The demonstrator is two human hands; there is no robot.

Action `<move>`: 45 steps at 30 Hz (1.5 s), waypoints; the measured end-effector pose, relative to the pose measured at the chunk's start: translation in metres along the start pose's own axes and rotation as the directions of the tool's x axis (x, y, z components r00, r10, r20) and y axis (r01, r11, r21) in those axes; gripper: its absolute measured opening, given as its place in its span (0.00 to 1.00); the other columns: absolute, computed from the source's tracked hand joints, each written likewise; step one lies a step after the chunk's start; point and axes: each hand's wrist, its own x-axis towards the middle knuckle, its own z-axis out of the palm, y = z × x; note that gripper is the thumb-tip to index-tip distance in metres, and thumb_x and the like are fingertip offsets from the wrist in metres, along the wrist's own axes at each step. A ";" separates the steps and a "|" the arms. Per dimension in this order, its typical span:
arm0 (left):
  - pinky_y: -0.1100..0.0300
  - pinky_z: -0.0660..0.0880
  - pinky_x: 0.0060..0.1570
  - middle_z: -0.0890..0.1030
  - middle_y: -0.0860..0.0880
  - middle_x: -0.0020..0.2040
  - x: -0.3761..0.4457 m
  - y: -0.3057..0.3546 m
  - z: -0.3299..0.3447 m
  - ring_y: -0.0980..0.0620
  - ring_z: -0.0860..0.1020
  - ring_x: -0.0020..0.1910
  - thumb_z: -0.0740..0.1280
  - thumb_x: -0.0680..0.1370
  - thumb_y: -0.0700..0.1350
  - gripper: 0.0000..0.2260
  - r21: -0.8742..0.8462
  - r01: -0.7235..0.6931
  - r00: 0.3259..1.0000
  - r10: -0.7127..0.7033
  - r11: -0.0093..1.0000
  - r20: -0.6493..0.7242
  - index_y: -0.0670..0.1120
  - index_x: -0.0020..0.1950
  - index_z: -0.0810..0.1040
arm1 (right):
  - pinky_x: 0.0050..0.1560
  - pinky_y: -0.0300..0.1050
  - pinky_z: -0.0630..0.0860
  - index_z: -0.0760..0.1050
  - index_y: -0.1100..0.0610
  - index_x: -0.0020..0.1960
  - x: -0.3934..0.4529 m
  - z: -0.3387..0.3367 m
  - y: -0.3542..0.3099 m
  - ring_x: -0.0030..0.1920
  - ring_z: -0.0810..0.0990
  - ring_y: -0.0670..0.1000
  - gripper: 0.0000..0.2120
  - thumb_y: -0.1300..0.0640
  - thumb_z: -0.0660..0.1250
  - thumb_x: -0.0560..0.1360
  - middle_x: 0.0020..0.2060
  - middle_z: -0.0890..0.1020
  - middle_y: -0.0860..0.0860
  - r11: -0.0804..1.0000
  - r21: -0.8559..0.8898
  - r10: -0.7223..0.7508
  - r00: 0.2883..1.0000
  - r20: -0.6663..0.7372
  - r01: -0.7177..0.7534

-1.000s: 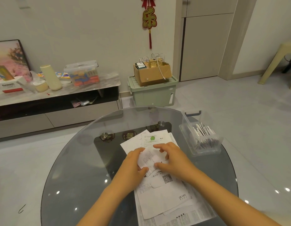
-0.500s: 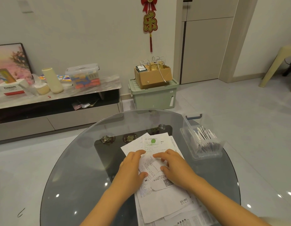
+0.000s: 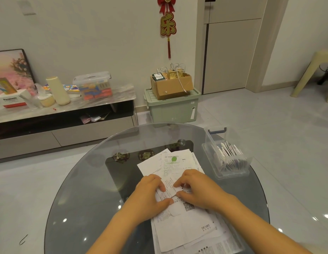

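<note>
The left hand (image 3: 148, 197) and right hand (image 3: 198, 189) each pinch the small white printed paper slip (image 3: 168, 186), thumb against fingers. The slip lies atop the stack of white printed sheets (image 3: 187, 228), toward 6 o'clock on the round glass table (image 3: 89, 189). Judgement: folding begun, not finished; the stack beneath remains to be handled.

A clear plastic box (image 3: 226, 163) of upright sachets is sitting at the right of the round glass worktop (image 3: 82, 189). At the upper centre, a cardboard box (image 3: 171, 88) is resting on a green lidded bin (image 3: 172, 111) — a red and gold ornament (image 3: 167, 24) is hanging on the wall over them. At the upper left, a low cabinet (image 3: 121, 93) is carrying a clear tub (image 3: 93, 86), a cream cylinder (image 3: 58, 90) and a white carton (image 3: 10, 100).
</note>
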 end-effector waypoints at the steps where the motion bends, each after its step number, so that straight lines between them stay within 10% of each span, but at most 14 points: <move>1: 0.67 0.66 0.59 0.69 0.61 0.59 0.000 -0.001 -0.001 0.60 0.66 0.60 0.68 0.73 0.59 0.11 -0.015 -0.004 1.000 0.004 1.000 -0.010 0.56 0.49 0.71 | 0.53 0.38 0.72 0.76 0.48 0.60 0.000 0.000 0.000 0.50 0.69 0.41 0.14 0.46 0.63 0.76 0.53 0.76 0.45 1.000 0.001 -0.005 1.000 -0.018 0.005; 9: 0.69 0.68 0.49 0.74 0.56 0.52 0.003 0.006 0.000 0.58 0.71 0.50 0.64 0.78 0.51 0.03 -0.060 0.020 0.997 -0.025 0.998 -0.078 0.54 0.48 0.72 | 0.45 0.38 0.69 0.76 0.49 0.51 0.010 0.011 -0.002 0.46 0.71 0.45 0.08 0.47 0.62 0.76 0.43 0.75 0.44 0.997 0.056 0.062 0.989 -0.136 -0.055; 25: 0.72 0.67 0.34 0.72 0.56 0.45 0.018 0.011 -0.008 0.58 0.71 0.41 0.72 0.73 0.43 0.17 -0.274 0.242 0.968 -0.250 0.931 0.006 0.54 0.58 0.71 | 0.47 0.38 0.67 0.72 0.48 0.57 0.026 0.035 -0.003 0.44 0.70 0.45 0.11 0.55 0.66 0.75 0.36 0.70 0.40 0.924 0.255 0.337 0.923 -0.187 -0.286; 31: 0.72 0.69 0.32 0.78 0.54 0.41 0.014 0.013 -0.013 0.59 0.74 0.36 0.75 0.70 0.42 0.10 -0.404 0.266 0.958 -0.288 0.875 0.006 0.52 0.45 0.77 | 0.49 0.36 0.65 0.76 0.49 0.52 0.022 0.028 -0.006 0.49 0.70 0.45 0.06 0.51 0.66 0.75 0.44 0.72 0.44 0.917 0.295 0.323 0.934 -0.153 -0.269; 45: 0.67 0.73 0.38 0.84 0.53 0.37 0.012 0.078 -0.022 0.61 0.77 0.35 0.70 0.75 0.44 0.05 -0.819 0.097 0.951 -0.295 0.566 -0.091 0.47 0.44 0.86 | 0.39 0.36 0.71 0.81 0.58 0.45 -0.018 -0.042 -0.012 0.36 0.77 0.42 0.06 0.55 0.71 0.72 0.37 0.83 0.48 0.473 0.870 0.501 0.855 -0.136 -0.139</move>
